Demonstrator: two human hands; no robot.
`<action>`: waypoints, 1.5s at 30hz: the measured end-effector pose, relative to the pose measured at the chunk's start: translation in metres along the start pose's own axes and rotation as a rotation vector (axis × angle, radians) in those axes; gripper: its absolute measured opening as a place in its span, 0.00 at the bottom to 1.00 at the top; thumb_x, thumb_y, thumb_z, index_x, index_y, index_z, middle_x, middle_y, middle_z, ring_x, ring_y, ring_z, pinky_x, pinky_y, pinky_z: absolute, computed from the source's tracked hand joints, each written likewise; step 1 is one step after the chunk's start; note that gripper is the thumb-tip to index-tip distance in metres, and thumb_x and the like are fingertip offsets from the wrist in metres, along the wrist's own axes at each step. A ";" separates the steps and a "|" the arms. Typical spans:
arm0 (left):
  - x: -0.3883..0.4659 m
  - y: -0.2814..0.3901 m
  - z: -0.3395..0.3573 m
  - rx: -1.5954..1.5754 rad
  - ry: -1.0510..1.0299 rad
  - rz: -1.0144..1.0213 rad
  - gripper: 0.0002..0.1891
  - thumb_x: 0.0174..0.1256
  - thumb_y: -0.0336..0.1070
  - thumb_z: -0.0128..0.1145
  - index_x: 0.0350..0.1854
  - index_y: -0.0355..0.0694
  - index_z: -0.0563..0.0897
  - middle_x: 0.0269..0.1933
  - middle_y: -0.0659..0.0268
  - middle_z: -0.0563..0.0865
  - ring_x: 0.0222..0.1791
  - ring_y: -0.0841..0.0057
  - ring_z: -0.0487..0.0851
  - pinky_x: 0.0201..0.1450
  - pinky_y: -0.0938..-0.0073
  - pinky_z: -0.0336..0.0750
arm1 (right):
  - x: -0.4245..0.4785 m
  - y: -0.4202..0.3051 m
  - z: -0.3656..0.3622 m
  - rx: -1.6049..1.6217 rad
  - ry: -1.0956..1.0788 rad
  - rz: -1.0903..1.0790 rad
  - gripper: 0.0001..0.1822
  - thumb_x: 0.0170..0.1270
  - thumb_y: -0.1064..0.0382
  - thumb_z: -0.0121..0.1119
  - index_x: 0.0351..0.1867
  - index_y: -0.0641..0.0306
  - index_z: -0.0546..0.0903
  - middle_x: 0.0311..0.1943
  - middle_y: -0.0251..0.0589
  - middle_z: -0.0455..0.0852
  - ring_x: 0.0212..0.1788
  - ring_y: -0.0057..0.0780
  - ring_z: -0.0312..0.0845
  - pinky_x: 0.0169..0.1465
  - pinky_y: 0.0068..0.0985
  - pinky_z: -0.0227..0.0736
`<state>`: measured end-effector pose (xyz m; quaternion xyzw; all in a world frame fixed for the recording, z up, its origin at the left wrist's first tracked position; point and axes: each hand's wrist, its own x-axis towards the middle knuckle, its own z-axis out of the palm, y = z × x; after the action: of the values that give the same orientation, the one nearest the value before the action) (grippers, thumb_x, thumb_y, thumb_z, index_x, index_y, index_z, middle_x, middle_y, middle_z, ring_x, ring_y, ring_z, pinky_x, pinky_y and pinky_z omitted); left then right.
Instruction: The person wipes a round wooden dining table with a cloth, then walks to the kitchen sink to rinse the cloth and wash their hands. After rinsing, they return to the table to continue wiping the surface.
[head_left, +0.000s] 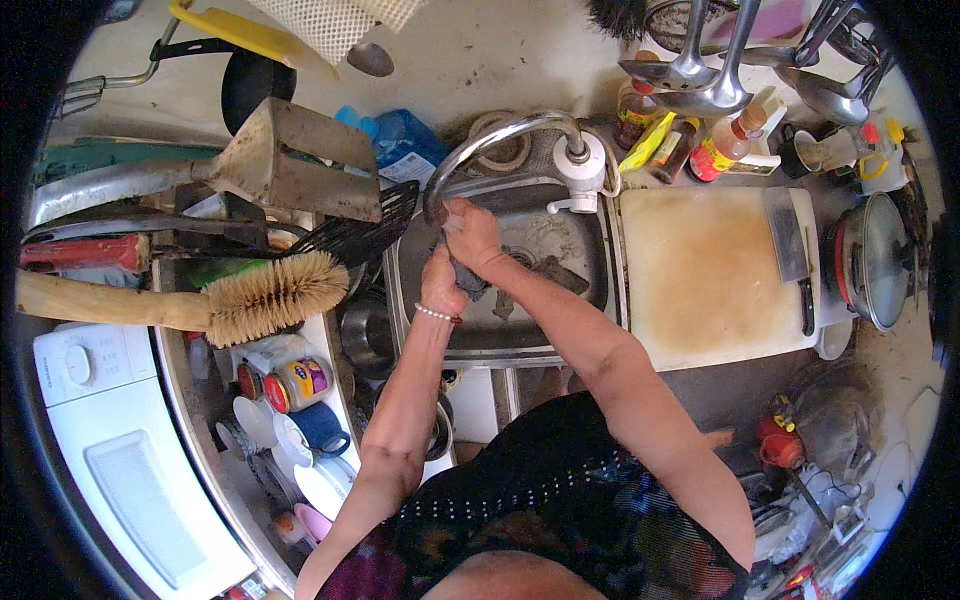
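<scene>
Both my hands meet under the chrome spout of a faucet (510, 131), above a stainless steel sink (592, 259). Between them is a dark grey wet cloth (469, 282), which hangs below my fingers. My left hand (442, 281), with a beaded bracelet at the wrist, grips its lower part. My right hand (472, 234) closes around the upper part, right at the spout's mouth. Another dark piece, perhaps cloth (562, 276), lies in the basin near the drain.
Right of the sink lies a cutting board (697, 277) with a cleaver (786, 236) on it. Sauce bottles (720, 150) stand behind. Ladles (724, 94) hang at the upper right. A bottle brush (274, 298) and a slotted turner (300, 161) jut in from the left.
</scene>
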<state>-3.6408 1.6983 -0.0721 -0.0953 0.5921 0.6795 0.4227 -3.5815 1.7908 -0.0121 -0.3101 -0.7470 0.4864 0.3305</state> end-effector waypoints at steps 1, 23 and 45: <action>0.005 0.000 -0.002 0.045 -0.076 0.003 0.17 0.68 0.50 0.51 0.52 0.46 0.77 0.51 0.65 0.81 0.52 0.71 0.78 0.52 0.65 0.73 | -0.001 0.001 0.002 -0.049 -0.099 0.024 0.12 0.60 0.54 0.55 0.32 0.59 0.82 0.27 0.50 0.84 0.28 0.51 0.81 0.33 0.44 0.76; -0.050 0.047 0.034 -0.212 -0.233 -0.263 0.25 0.71 0.55 0.44 0.57 0.40 0.74 0.55 0.61 0.81 0.55 0.64 0.79 0.61 0.59 0.71 | -0.014 0.103 -0.050 1.093 -0.673 1.041 0.33 0.62 0.39 0.57 0.61 0.61 0.73 0.60 0.40 0.73 0.62 0.31 0.67 0.59 0.34 0.67; -0.031 -0.011 0.025 -0.164 0.026 -0.071 0.15 0.64 0.42 0.55 0.48 0.38 0.79 0.49 0.63 0.83 0.45 0.68 0.83 0.44 0.65 0.78 | -0.012 0.031 -0.003 -0.122 -0.314 0.223 0.16 0.57 0.53 0.57 0.40 0.62 0.80 0.39 0.60 0.80 0.42 0.57 0.76 0.47 0.45 0.71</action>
<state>-3.6047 1.7054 -0.0532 -0.1595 0.5360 0.7091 0.4294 -3.5672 1.7932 -0.0427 -0.3308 -0.7786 0.5161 0.1343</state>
